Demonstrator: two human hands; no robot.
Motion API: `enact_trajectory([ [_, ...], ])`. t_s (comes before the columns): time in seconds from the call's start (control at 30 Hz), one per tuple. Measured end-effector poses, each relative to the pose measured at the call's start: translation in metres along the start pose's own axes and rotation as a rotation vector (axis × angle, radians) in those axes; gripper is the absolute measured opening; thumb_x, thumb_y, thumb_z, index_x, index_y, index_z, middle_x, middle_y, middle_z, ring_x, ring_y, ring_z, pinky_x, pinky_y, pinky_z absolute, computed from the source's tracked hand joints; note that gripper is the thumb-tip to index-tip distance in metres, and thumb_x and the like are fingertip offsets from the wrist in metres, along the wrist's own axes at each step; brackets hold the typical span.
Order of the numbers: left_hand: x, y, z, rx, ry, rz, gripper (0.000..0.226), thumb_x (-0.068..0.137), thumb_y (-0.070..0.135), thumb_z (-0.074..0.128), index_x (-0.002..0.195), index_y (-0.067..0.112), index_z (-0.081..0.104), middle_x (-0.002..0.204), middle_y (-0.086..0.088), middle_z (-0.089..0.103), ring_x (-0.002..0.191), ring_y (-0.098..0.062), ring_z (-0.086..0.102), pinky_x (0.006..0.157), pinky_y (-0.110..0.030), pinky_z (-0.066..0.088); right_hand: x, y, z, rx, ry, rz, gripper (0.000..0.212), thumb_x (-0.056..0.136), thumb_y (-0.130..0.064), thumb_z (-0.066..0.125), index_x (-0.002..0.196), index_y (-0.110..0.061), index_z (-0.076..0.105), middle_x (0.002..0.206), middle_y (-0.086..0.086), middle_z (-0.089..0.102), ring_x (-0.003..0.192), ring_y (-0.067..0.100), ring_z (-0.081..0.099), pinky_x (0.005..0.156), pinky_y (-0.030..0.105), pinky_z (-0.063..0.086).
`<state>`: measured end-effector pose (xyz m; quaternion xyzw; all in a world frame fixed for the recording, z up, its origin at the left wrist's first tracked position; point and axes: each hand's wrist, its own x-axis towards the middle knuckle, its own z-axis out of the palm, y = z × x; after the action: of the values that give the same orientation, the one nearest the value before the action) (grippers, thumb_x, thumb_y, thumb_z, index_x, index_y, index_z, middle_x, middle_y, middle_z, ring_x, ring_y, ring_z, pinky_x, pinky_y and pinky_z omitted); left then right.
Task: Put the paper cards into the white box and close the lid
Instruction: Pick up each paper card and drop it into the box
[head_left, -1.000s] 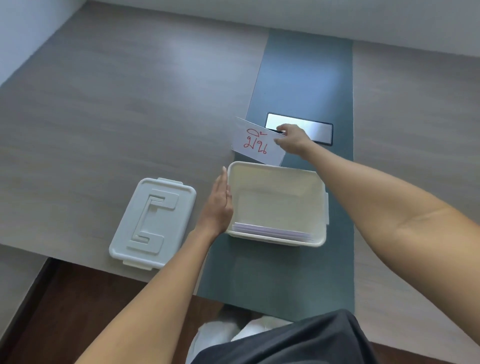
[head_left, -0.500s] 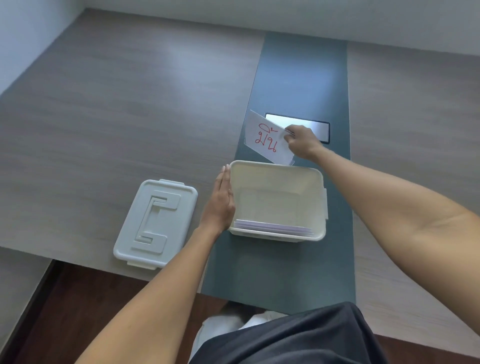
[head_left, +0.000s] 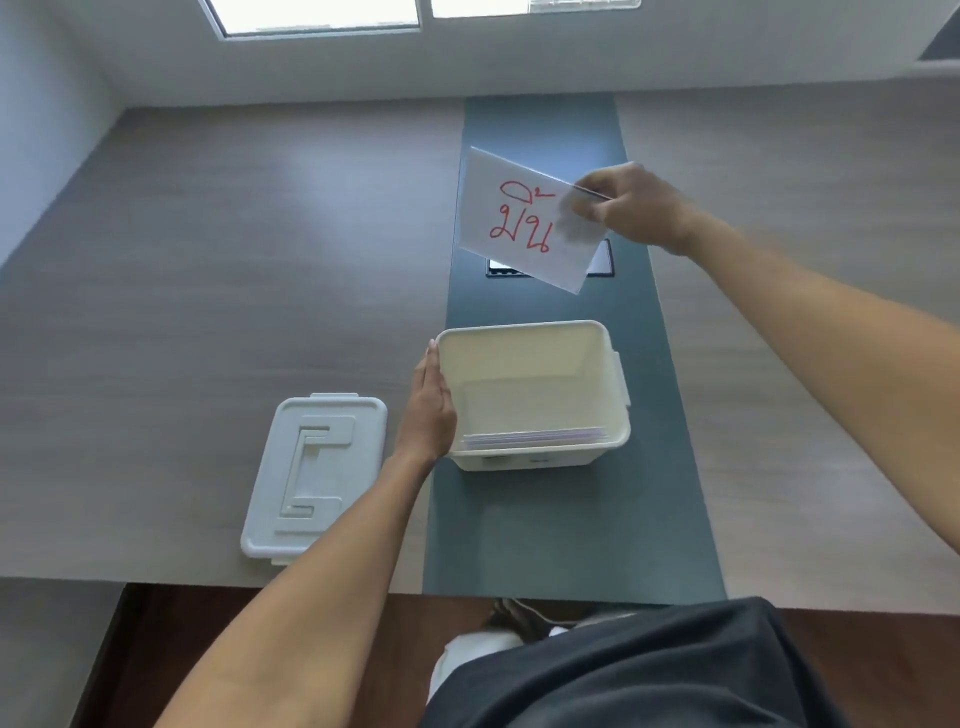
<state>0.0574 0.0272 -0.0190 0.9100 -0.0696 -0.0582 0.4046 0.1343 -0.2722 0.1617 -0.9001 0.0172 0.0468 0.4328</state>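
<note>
Item: paper card (head_left: 524, 223), white, red handwriting on the face toward the camera. Held in the air beyond the far rim of the box, tilted, over the dark strip that runs down the middle of the table (head_left: 234, 291). It partly hides a dark rectangular panel (head_left: 601, 258) set in the strip.

Item: right hand (head_left: 631, 205). Grip pinched shut on the card's right edge, thumb and fingers clamped on the paper.

Item: white box (head_left: 532, 454), open, on the strip near the table's near edge. A stack of cards (head_left: 535, 438) already stands against its near wall; the far part of the interior looks free.

Item: left hand (head_left: 428, 402). Flat against the box's left wall, fingers extended and together; it steadies the box and holds nothing.

Item: lid (head_left: 317, 473), top side up, on the table left of the box, apart from it, just beyond the left forearm.

Step in hand, as judged: bringing the held card down into the box to join the stack. To do it well, turn the card parallel to the stack, lower its bottom edge inside the far rim, slide it toward the near wall, and release only once it rests on the floor of the box. Keep the left palm pressed on the wall so the light box does not skid. Lid not yet fitted.
</note>
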Motion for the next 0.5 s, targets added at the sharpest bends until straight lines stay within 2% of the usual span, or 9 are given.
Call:
enact_trajectory([
  [0.17, -0.002, 0.004, -0.004, 0.008, -0.045, 0.002, 0.054, 0.106, 0.018, 0.021, 0.159, 0.018, 0.008, 0.165, -0.003, 0.015, 0.15, -0.016, 0.019, 0.11, -0.017, 0.014, -0.025, 0.011, -0.013, 0.068, -0.156, 0.012, 0.024, 0.098, -0.014, 0.06, 0.117, -0.012, 0.073, 0.113, 0.007, 0.076, 0.109, 0.028, 0.071, 0.103, 0.051, 0.051],
  [0.23, -0.002, 0.004, -0.005, -0.008, -0.058, -0.006, 0.054, 0.106, 0.018, 0.021, 0.159, 0.018, 0.006, 0.165, -0.002, 0.013, 0.15, -0.016, 0.018, 0.112, -0.019, 0.014, -0.035, 0.017, -0.011, 0.081, -0.257, 0.023, 0.024, 0.096, -0.013, 0.062, 0.115, -0.014, 0.075, 0.114, 0.008, 0.076, 0.112, 0.034, 0.069, 0.104, 0.055, 0.048],
  [0.3, -0.001, 0.003, -0.004, -0.03, -0.075, -0.007, 0.054, 0.106, 0.018, 0.02, 0.159, 0.018, 0.005, 0.166, -0.001, 0.011, 0.151, -0.015, 0.014, 0.117, -0.021, 0.012, -0.047, 0.021, -0.007, 0.114, -0.34, 0.038, 0.025, 0.095, -0.009, 0.061, 0.115, -0.013, 0.075, 0.115, 0.007, 0.076, 0.112, 0.032, 0.069, 0.104, 0.049, 0.051],
  [0.37, 0.0, 0.001, -0.005, -0.049, -0.092, -0.012, 0.054, 0.107, 0.019, 0.02, 0.159, 0.02, 0.005, 0.166, 0.001, 0.01, 0.151, -0.013, 0.013, 0.113, -0.018, 0.01, -0.056, 0.026, 0.0, 0.151, -0.41, 0.069, 0.027, 0.095, -0.004, 0.06, 0.117, -0.009, 0.074, 0.117, 0.006, 0.076, 0.112, 0.025, 0.071, 0.101, 0.037, 0.053],
  [0.5, 0.003, -0.002, -0.007, -0.094, -0.127, -0.042, 0.055, 0.107, 0.022, 0.021, 0.159, 0.022, 0.004, 0.165, 0.001, 0.012, 0.15, -0.013, 0.013, 0.11, -0.02, 0.011, -0.064, 0.039, 0.018, 0.181, -0.573, 0.138, 0.029, 0.096, -0.005, 0.059, 0.122, -0.008, 0.072, 0.12, 0.008, 0.074, 0.114, 0.022, 0.07, 0.103, 0.034, 0.051],
])
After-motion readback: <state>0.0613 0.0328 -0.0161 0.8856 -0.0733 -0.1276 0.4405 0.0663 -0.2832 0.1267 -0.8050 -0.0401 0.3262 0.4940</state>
